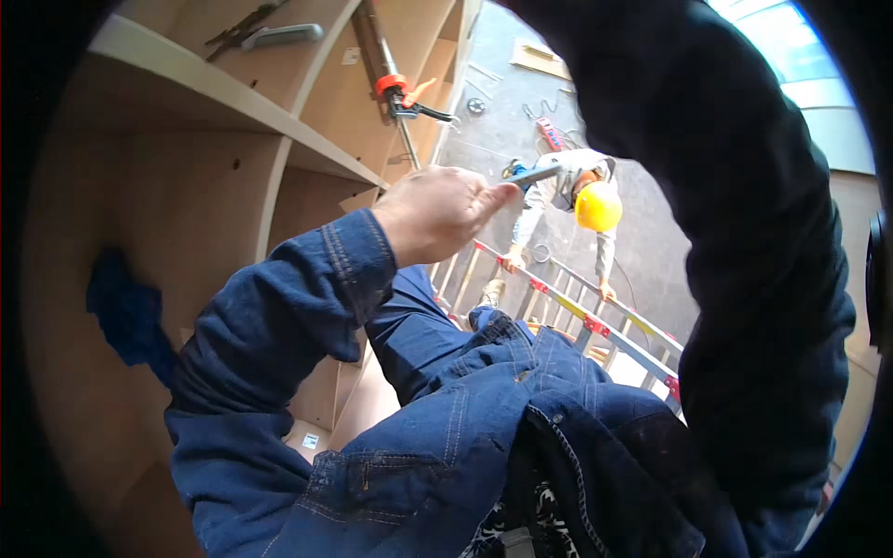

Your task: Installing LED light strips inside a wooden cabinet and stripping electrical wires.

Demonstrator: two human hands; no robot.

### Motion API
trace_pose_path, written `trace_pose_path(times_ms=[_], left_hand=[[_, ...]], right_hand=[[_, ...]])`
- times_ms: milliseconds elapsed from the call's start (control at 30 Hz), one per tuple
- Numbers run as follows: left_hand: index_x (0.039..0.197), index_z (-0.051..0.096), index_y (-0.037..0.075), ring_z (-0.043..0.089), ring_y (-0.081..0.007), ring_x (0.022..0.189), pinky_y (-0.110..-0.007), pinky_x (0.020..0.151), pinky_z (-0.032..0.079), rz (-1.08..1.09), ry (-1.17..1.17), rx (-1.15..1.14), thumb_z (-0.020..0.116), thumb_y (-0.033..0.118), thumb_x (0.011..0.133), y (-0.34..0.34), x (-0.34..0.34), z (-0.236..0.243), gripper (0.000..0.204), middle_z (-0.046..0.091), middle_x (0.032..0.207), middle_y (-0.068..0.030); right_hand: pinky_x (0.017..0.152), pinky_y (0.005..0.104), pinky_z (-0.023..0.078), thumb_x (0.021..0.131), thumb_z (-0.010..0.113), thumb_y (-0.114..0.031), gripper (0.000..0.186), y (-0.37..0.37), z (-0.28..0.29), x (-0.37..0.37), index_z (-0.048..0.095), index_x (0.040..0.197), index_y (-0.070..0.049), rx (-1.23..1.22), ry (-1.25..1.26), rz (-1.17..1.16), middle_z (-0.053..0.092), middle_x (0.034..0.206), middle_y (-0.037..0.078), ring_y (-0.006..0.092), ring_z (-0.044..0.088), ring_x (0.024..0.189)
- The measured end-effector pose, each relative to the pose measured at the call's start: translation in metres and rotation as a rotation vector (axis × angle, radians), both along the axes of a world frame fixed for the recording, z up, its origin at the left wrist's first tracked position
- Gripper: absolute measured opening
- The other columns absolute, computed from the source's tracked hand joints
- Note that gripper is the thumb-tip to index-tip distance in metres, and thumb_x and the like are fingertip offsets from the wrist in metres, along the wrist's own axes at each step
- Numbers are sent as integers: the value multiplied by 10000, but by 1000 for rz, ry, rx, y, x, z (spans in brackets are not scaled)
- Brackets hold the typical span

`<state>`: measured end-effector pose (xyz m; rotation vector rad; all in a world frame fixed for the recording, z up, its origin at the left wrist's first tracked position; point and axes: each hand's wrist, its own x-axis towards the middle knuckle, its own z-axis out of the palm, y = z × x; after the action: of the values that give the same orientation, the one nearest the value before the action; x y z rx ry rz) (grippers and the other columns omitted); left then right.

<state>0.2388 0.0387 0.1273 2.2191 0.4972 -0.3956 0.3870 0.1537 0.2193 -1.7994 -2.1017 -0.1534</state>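
My left hand (437, 216) is raised in front of my chest, fingers closed round a flat, narrow grey thing (538, 175). It juts out past my thumb to the right; its kind does not show. The wooden shelving (279, 139) stands just left of that hand. My right arm (735, 186), in a dark sleeve, reaches up past the top edge, and its hand is out of the picture. Near my left hand a long silver tool with an orange and black trigger grip (395, 88), like a caulking gun, leans on the shelving.
Below me a person in a yellow helmet (597, 206) holds a metal ladder (595, 325) with red fittings. A grey-handled tool (282, 37) lies on an upper shelf. A crumpled blue cloth (126, 312) is at the left. A red power strip (550, 136) with cables lies on the floor.
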Motion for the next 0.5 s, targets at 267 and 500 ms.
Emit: trace_pose_path(times_ms=[267, 500], left_hand=[[756, 624, 37, 616, -300, 627, -415, 625, 502, 86, -71, -1, 301, 573, 1097, -2, -10, -21, 713, 658, 721, -151], [723, 601, 30, 575, -270, 575, -400, 564, 461, 110, -101, -72, 352, 571, 1091, -7, 3, -12, 701, 632, 687, -143]], right_hand=[[739, 258, 553, 991, 704, -267, 352, -190, -50, 111, 699, 1187, 25, -219, 850, -403, 712, 962, 133, 176, 676, 836], [788, 235, 547, 963, 677, -71, 309, -301, -118, 62, 679, 1269, -31, -187, 1599, -321, 713, 993, 81, 137, 667, 835]])
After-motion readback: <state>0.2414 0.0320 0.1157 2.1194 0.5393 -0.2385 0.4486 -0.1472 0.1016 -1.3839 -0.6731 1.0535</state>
